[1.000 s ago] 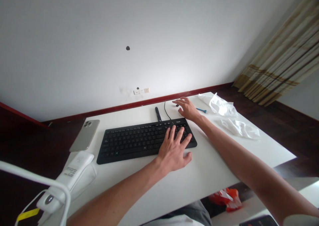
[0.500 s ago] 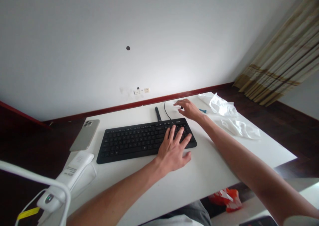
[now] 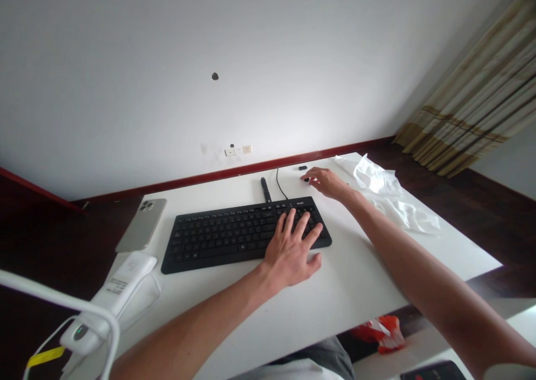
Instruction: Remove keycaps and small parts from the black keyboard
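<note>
Fingers of the left hand point(image 3: 288, 251) are lying open and spread across the right end of the keyboard point(image 3: 209, 240); whether they are pressing keys, I cannot tell. The keyboard's long axis is running from 9 o'clock to 3 o'clock, rising slightly toward 3, on the white desk point(image 3: 355, 279). The right hand point(image 3: 329, 183) is hovering at the keyboard's 1 o'clock, its fingers loosely curled and gripping nothing that shows. A small black piece point(image 3: 302, 168) is lying just beyond them at 11 o'clock, too small to show which way it points. A black stick point(image 3: 265, 189) is lying at the keyboard's 12 o'clock, pointing toward the wall, beside a thin cable point(image 3: 281, 191). A phone point(image 3: 140, 225) is lying at 9 o'clock, crumpled white plastic point(image 3: 387, 201) at 3 o'clock.
</note>
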### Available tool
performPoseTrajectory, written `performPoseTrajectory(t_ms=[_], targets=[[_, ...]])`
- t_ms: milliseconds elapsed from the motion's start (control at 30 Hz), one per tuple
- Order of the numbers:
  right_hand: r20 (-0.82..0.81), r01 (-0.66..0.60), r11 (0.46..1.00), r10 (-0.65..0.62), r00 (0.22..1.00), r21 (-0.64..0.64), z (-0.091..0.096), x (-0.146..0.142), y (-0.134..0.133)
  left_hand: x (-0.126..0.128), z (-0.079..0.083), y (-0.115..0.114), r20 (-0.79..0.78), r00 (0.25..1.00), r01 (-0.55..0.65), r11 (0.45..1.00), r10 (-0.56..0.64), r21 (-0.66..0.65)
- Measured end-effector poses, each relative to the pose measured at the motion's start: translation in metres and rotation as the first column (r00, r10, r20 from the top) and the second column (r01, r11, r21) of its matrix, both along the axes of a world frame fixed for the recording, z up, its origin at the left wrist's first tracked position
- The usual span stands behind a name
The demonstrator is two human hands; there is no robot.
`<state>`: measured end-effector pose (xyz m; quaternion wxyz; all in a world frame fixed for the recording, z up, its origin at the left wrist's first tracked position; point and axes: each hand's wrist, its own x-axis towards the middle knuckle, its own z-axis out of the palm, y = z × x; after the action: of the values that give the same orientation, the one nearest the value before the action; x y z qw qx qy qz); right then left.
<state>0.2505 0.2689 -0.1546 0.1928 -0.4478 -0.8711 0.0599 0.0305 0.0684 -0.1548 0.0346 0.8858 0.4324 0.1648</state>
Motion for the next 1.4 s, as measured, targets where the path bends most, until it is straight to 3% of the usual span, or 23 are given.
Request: performPoseTrajectory(t_ms=[500, 733, 967, 1067, 1200, 1300, 1400], targets=[[-0.143, 0.007, 0.967, -0.045, 0.989, -0.256, 0.014, -0.013, -0.012, 0.000, 0.000, 0.000, -0.012, 1.000, -0.005, 1.000, 0.005, 0.017], [-0.134, -0.160, 0.972, 0.138, 0.981, -0.169, 0.018, -0.001, -0.010, 0.000, 0.000, 0.000, -0.013, 1.000, -0.001, 1.000, 0.001, 0.013], [-0.115, -0.264, 0.941, 0.244, 0.963, -0.213, 0.017, -0.004, -0.012, 0.000, 0.000, 0.000, -0.010, 1.000, -0.002, 1.000, 0.002, 0.007], [-0.106, -0.243, 0.945, 0.224, 0.969, -0.220, 0.017, -0.006, -0.013, 0.000, 0.000, 0.000, -0.012, 1.000, 0.000, 1.000, 0.000, 0.012], [-0.151, -0.141, 0.955, 0.104, 0.983, -0.261, 0.015, -0.007, -0.011, 0.000, -0.001, 0.000, -0.009, 1.000, -0.003, 1.000, 0.003, 0.014], [-0.284, -0.152, 0.922, 0.048, 0.958, -0.357, 0.015, -0.006, -0.009, 0.000, -0.001, 0.000, -0.009, 1.000, 0.000, 1.000, 0.000, 0.009], [-0.378, -0.225, 0.831, 0.019, 0.926, -0.509, 0.017, -0.005, -0.008, 0.000, -0.001, 0.000, -0.010, 1.000, 0.001, 1.000, -0.001, 0.008]])
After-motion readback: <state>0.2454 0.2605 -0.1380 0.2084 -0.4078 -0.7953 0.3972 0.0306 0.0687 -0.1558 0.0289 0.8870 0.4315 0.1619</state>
